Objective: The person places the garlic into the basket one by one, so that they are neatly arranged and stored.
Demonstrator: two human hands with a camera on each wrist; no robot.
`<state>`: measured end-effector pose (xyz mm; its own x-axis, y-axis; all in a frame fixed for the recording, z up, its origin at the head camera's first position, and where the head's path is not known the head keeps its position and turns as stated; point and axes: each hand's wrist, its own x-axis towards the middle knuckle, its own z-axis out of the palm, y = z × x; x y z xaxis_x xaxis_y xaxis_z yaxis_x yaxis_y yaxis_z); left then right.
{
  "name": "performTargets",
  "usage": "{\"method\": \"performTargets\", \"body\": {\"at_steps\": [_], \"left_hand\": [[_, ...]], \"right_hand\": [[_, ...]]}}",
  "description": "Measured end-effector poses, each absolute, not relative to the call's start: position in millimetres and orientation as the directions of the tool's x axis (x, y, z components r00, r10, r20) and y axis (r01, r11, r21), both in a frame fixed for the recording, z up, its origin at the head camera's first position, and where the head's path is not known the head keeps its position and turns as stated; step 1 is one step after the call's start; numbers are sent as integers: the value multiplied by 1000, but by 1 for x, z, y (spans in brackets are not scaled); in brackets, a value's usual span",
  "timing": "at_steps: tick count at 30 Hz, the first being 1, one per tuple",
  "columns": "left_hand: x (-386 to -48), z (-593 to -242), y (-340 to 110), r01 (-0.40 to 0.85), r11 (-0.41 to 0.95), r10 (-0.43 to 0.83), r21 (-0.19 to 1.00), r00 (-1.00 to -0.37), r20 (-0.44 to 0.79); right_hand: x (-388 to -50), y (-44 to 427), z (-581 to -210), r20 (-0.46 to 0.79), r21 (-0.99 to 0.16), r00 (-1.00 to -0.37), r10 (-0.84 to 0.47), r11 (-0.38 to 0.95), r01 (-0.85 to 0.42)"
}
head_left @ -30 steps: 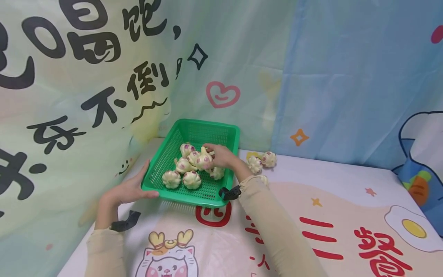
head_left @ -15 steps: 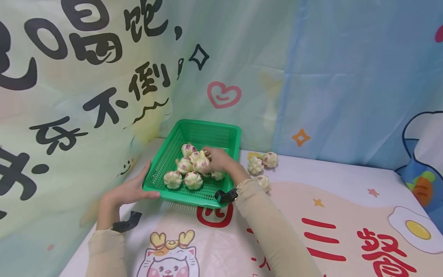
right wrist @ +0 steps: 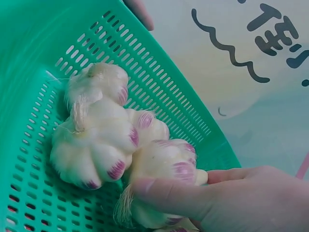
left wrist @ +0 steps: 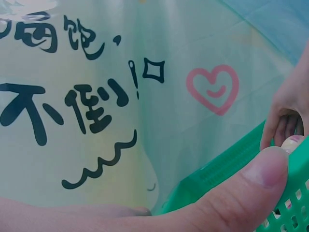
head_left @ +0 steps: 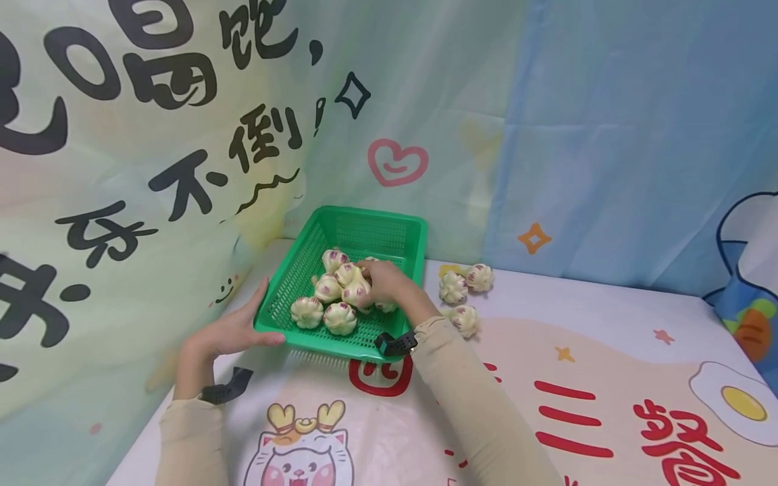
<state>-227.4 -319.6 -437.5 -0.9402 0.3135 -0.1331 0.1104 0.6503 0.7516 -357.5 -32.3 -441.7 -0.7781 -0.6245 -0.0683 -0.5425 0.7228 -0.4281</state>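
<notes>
A green perforated plastic basket (head_left: 333, 346) stands at the back left of the table, with several garlic bulbs (head_left: 306, 312) inside. My left hand (head_left: 236, 331) holds its near left corner, thumb along the front rim and fingers against the left side. In the left wrist view that thumb (left wrist: 236, 191) lies over the basket's edge. Reaching in over the right side, my right hand (head_left: 389, 281) pinches a pale garlic bulb with purple streaks (right wrist: 166, 162), low among the others. The right wrist view shows the thumb on its near face; the hand hides part of it.
Outside the basket, to its right, lie three loose garlic bulbs (head_left: 453, 288) on the printed tablecloth (head_left: 516, 351). A printed cloth backdrop (head_left: 425, 101) rises close behind and to the left of the basket.
My right hand has lowered the pinched garlic bulb a little, in against the other bulbs. The left hand keeps its place on the basket corner. The head view has shifted slightly.
</notes>
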Motion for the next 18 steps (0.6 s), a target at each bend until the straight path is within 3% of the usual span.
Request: {"method": "performTargets", "body": {"at_steps": [18], "left_hand": [[-228,-437,-320,110,644,314,757,-941,-130]], "right_hand": [[-349,-36,-439,-185,-288,-791,-584,802,-524]]}}
